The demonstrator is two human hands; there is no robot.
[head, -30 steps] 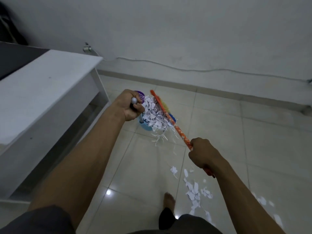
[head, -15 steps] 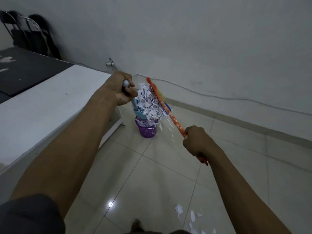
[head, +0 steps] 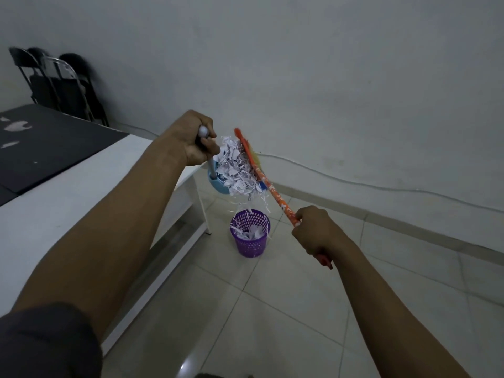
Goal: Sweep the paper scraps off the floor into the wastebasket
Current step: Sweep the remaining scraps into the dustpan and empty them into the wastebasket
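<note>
Mid-frame, the left hand (head: 195, 140) has its grip curled round the dustpan (head: 218, 184) handle, the right hand (head: 316, 231) round the broom (head: 275, 196); paper scraps (head: 238, 170) hang directly above the wastebasket (head: 250, 241), spilling down.

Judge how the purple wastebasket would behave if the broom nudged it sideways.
The wastebasket probably weighs little: its walls are perforated mesh, and only paper scraps show inside. It would likely slide easily on the glossy floor tiles. Its base is narrower than its rim, so a high knock might tip it.
</note>
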